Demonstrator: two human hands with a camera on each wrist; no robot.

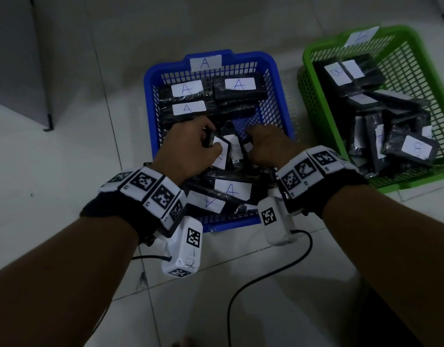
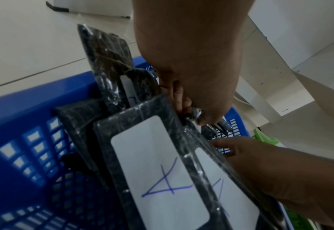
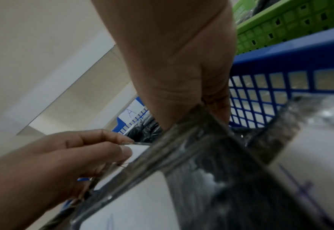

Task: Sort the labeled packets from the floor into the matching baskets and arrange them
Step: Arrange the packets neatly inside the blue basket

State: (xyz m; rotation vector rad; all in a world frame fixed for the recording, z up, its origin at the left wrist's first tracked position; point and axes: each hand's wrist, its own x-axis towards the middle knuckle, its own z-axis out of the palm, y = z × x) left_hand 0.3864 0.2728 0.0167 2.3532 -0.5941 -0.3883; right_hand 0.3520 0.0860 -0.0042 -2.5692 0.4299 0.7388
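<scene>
The blue basket (image 1: 151, 101), tagged "A", holds black packets with white "A" labels. Three packets (image 1: 188, 88) lie flat in rows at its far end, and loose ones (image 1: 231, 189) are heaped at the near end. Both hands are inside the basket's middle. My left hand (image 1: 211, 140) grips the top of an upright packet (image 2: 158, 171) bearing an "A" label. My right hand (image 1: 251, 144) grips the top edge of a neighbouring upright packet (image 3: 201, 155). The fingertips of both hands are largely hidden behind the packets.
A green basket (image 1: 316, 46) stands to the right, with a jumble of black labelled packets (image 1: 416, 146) inside. A grey cabinet corner (image 1: 20, 71) stands at the far left. A black cable (image 1: 266, 276) runs over the white floor tiles near me.
</scene>
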